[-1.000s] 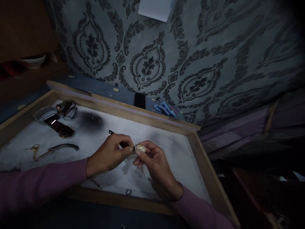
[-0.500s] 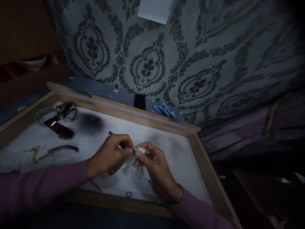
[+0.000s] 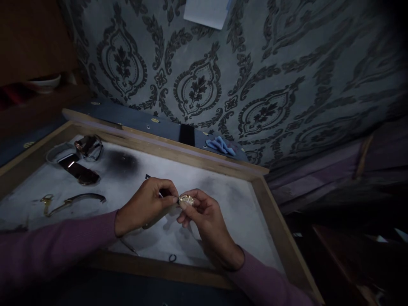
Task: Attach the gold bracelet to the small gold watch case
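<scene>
My right hand (image 3: 208, 216) is closed on a small gold-rimmed watch case (image 3: 186, 199), its thumb lying across the pale, shiny dial. Against the left side of the case, my left hand (image 3: 149, 206) pinches the end of a dark watch strap (image 3: 177, 199) between thumb and forefinger. A dark strip end with a small hole (image 3: 147, 177) shows behind the left hand; its other parts are hidden by the hand. The two hands are nearly touching over a white-bottomed wooden tray (image 3: 259, 191). Whether the strap is fastened to the case I cannot tell.
Dark watches (image 3: 79, 170) lie at the tray's far left, by a clear round dish (image 3: 57, 152). Nearer are a gold clasp with a curved dark strap (image 3: 84, 197), a thin metal tool (image 3: 129, 246) and a black ring (image 3: 172, 258). Beyond the rim lies a blue cloth (image 3: 220, 145).
The watch case has tilted slightly in the right hand. Less of the dark strip shows under the left hand, which has turned a little. Both grips stay the same.
</scene>
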`<state>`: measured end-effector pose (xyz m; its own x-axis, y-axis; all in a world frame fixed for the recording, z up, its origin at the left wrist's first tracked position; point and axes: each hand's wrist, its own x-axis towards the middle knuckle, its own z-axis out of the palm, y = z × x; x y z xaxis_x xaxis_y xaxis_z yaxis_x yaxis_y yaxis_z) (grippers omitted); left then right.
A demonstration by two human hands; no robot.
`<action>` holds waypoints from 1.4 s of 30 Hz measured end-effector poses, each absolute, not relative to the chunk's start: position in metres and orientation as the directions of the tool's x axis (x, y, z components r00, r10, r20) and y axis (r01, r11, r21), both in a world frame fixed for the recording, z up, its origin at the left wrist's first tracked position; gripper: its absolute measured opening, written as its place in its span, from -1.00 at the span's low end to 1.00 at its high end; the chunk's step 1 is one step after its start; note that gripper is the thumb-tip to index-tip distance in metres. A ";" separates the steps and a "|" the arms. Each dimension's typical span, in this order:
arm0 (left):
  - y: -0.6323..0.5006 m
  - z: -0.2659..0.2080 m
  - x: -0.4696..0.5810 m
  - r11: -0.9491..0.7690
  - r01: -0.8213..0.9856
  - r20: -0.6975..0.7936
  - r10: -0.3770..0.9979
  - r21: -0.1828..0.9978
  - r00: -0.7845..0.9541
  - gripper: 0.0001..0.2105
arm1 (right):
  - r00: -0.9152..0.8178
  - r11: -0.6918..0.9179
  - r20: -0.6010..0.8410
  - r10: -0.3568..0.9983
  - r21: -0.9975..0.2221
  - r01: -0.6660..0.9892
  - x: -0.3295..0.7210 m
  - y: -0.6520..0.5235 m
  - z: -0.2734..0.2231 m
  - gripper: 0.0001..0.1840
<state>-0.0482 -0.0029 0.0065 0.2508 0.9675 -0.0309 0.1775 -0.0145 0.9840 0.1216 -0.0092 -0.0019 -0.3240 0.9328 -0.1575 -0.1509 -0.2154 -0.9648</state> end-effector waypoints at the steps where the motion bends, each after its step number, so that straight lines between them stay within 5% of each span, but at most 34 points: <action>1: -0.003 0.007 -0.048 -0.016 0.192 -0.033 0.968 0.981 0.250 -0.90 | -0.325 -0.212 -0.154 0.933 -0.966 -0.151 0.122 -0.009 -0.002 -0.77; 42: -0.006 0.007 -0.046 0.008 0.100 -0.033 0.967 0.995 0.254 -0.89 | -0.320 -0.215 -0.161 0.934 -0.967 -0.140 0.122 -0.009 0.002 -0.80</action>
<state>-0.0460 -0.0062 0.0075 0.2536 0.9667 -0.0334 0.1002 0.0081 0.9949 0.1224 -0.0093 0.0019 -0.3195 0.9338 -0.1612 -0.1398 -0.2147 -0.9666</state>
